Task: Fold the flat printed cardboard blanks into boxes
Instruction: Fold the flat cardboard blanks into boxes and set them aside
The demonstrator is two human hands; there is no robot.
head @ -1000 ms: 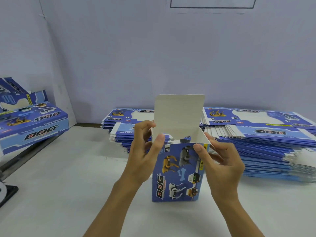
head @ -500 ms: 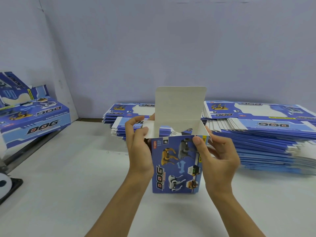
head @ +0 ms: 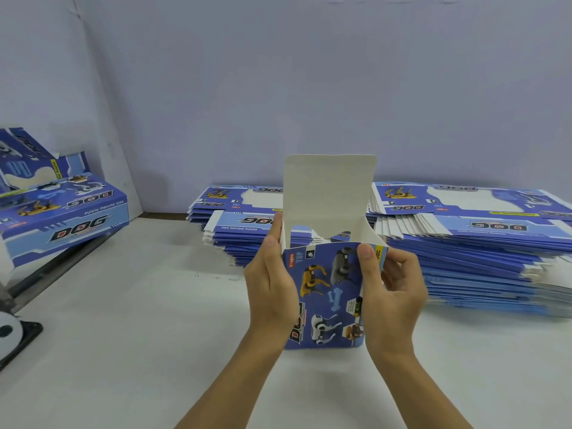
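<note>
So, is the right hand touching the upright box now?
Touching. The head view shows the right hand gripping the box: its thumb lies flat on the printed front near the top edge, and its fingers curl around the right side.

One open box stands on the table, held between two hands: left and right. Behind the box lie two stacks of blanks, sheets too many to count. Left of the box, two finished boxes are visible.
</note>
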